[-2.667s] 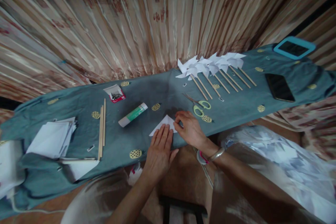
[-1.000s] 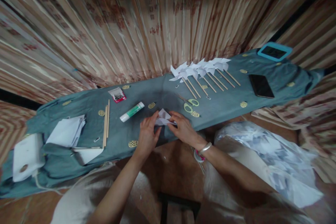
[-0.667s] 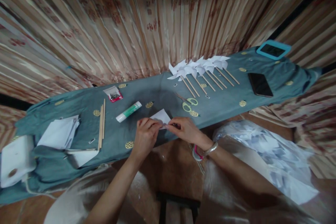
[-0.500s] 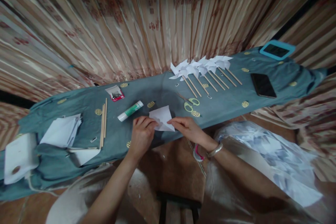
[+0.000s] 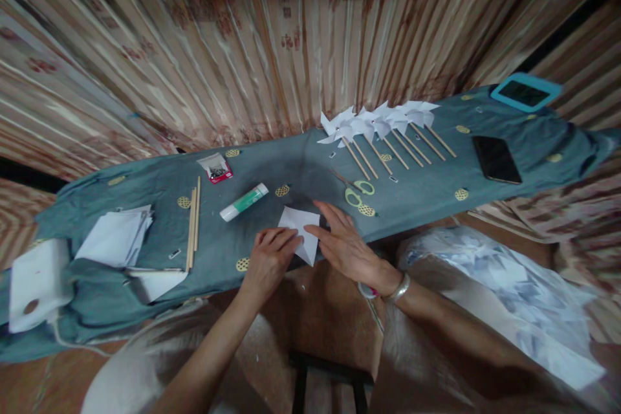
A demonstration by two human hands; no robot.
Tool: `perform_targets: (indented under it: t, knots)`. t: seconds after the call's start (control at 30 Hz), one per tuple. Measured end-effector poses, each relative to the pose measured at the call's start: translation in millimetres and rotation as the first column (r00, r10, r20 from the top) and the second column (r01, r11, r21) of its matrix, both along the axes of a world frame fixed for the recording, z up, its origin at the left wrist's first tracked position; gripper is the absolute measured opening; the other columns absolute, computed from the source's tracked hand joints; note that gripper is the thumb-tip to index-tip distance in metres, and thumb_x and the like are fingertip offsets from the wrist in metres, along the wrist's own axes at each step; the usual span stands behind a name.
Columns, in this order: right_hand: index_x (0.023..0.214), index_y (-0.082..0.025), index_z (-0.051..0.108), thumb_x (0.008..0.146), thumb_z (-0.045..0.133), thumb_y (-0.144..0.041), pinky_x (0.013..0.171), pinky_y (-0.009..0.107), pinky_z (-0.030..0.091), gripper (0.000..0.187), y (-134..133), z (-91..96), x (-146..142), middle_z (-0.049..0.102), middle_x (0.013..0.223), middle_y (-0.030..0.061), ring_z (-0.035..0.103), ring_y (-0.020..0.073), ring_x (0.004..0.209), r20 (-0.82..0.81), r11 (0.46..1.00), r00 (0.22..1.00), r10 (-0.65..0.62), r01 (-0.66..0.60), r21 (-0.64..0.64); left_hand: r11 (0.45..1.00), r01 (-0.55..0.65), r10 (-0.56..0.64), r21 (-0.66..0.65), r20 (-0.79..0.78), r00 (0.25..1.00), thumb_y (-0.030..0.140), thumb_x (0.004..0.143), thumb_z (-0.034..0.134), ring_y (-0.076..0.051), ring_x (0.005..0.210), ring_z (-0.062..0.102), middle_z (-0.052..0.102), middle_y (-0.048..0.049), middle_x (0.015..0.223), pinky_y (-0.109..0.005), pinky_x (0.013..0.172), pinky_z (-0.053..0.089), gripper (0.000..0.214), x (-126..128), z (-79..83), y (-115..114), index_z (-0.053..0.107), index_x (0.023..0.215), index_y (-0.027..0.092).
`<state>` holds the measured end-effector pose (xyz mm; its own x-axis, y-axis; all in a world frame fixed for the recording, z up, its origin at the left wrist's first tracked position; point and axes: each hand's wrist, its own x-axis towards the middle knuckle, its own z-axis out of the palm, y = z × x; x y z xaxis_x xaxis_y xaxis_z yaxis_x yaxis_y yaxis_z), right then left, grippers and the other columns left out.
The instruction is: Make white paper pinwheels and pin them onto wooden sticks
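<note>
A small white paper square (image 5: 297, 218) with fold creases lies at the front edge of the table, one corner jutting past it. My left hand (image 5: 272, 259) has its fingers closed together on the paper's left side. Over the right side, my right hand (image 5: 345, 247) is open, fingers stretched and apart, with the thumb side touching the sheet. A green-and-white glue stick (image 5: 244, 202) lies beyond my left hand. Scissors with yellow-green handles (image 5: 359, 193) rest beyond my right hand. Several white paper pinwheels (image 5: 339, 126) on wooden sticks lie in a row behind them.
Left on the green cloth (image 5: 272, 162) are loose wooden sticks (image 5: 193, 223), stacked white paper (image 5: 111, 239), a small red box (image 5: 218, 169) and a white device (image 5: 39, 284) with a cable. A phone (image 5: 496, 160) and blue-framed tablet (image 5: 526, 92) lie right. A filled plastic bag (image 5: 509, 297) sits below.
The paper has come down nearer to me and turned, with one corner now pointing towards me. My right hand has gone from a pinch on its corner to spread fingers.
</note>
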<state>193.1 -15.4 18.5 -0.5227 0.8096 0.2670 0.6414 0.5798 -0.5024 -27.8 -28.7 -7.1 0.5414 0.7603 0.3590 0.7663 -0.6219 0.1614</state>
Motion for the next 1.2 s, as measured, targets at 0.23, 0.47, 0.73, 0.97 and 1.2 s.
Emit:
perform_targets:
  t: [0.23,0.47,0.73,0.97,1.2]
  knots:
    - [0.093,-0.021,0.075,0.092,0.056,-0.019,0.102,0.05,0.045,0.019,5,-10.6,8,0.058,0.136,0.0124,0.048,0.0287,0.128,-0.006,0.998,0.999,0.039,-0.039,-0.052,0.998,0.016,-0.008,-0.063,0.127,0.992,0.018,0.095,0.051,-0.023,0.103,0.062,0.072,-0.0083,0.11,-0.038,0.084,0.05,0.025,-6,4.4,-14,0.069,0.113,0.022]
    - [0.091,-0.02,0.074,0.093,0.059,-0.027,0.086,0.036,0.049,0.017,20,-20.5,3,0.073,0.099,0.0054,0.064,0.0185,0.092,-0.208,0.976,0.978,-0.025,-0.02,-0.215,0.985,-0.086,0.133,-0.149,0.35,0.927,0.027,0.097,0.051,-0.02,0.083,0.064,0.07,-0.0075,0.088,-0.033,0.073,0.054,0.023,-5,1.1,-12,0.071,0.098,0.017]
    - [0.079,-0.02,0.069,0.089,0.063,-0.023,0.077,0.031,0.046,0.012,27,-17.4,-10,0.071,0.079,0.0021,0.062,0.0177,0.08,-0.199,0.957,0.963,-0.184,0.13,-0.261,0.94,-0.172,0.284,-0.294,0.402,0.87,0.032,0.096,0.052,-0.019,0.077,0.067,0.071,-0.0063,0.082,-0.03,0.072,0.054,0.024,-6,-2.3,-3,0.07,0.093,0.017]
    - [0.078,-0.02,0.065,0.089,0.063,-0.023,0.082,0.034,0.046,0.011,30,-19.4,-18,0.071,0.086,0.004,0.061,0.0205,0.085,-0.143,0.957,0.962,-0.231,0.198,-0.21,0.917,-0.266,0.366,-0.296,0.368,0.855,0.031,0.095,0.053,-0.02,0.084,0.068,0.072,-0.0081,0.096,-0.033,0.077,0.056,0.03,-4,0.7,0,0.062,0.119,0.017]
    - [0.078,-0.02,0.063,0.089,0.063,-0.021,0.083,0.036,0.047,0.011,33,-22.8,-20,0.071,0.091,0.006,0.061,0.0211,0.086,-0.134,0.971,0.968,-0.211,0.192,-0.144,0.994,-0.103,0.102,0.02,0.039,0.994,0.015,0.096,0.046,-0.027,0.137,0.045,0.055,-0.0159,0.142,-0.047,0.111,0.035,0.041,17,4.6,-22,0.048,0.136,0.011]
